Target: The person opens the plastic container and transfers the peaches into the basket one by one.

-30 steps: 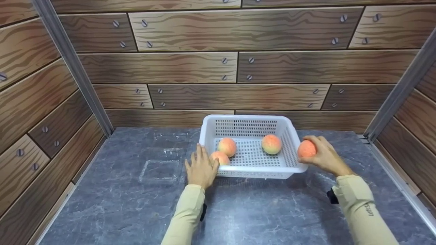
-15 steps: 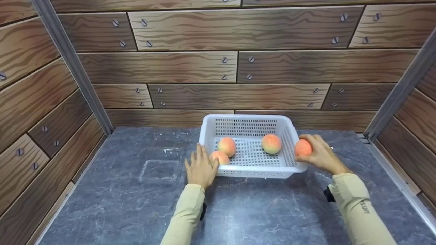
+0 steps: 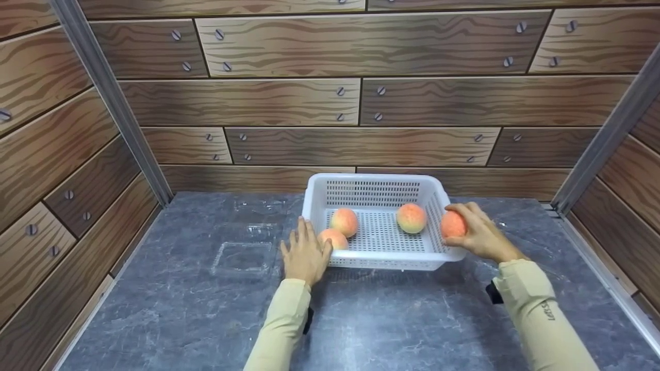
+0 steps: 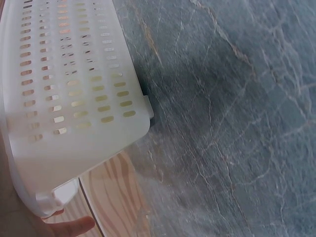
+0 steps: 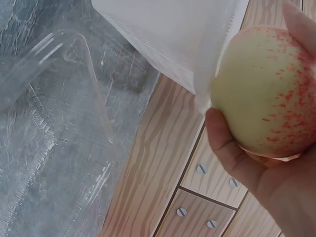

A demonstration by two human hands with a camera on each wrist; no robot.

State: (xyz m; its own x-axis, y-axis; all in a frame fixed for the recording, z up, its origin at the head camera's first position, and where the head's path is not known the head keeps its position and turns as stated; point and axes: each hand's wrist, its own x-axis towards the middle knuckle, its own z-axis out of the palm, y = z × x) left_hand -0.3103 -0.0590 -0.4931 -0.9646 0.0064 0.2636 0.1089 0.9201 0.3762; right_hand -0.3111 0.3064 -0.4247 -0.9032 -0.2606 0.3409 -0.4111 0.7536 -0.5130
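A white plastic basket (image 3: 392, 256) with slotted walls stands toward the back of the table. Two peaches lie at its left, a rear peach (image 3: 344, 221) and a front peach (image 3: 335, 238); a third peach (image 3: 411, 218) sits to the right. My left hand (image 3: 305, 256) rests on the basket's front left corner, fingers spread. My right hand (image 3: 483, 237) grips another peach (image 3: 454, 225) at the basket's right rim. Seen from the right wrist, that held peach (image 5: 261, 94) is pale yellow-green with red speckles, close beside the basket wall (image 5: 163, 34).
Clear plastic trays (image 3: 242, 257) lie on the grey marbled table (image 3: 180, 309), left of the basket. More clear plastic (image 5: 74, 113) shows beyond the basket's right side in the right wrist view. Wood-patterned walls (image 3: 309, 103) enclose the back and sides.
My right hand has moved slightly left with its peach, from outside the basket's right side to over the rim. The left hand, basket and other peaches have stayed put.
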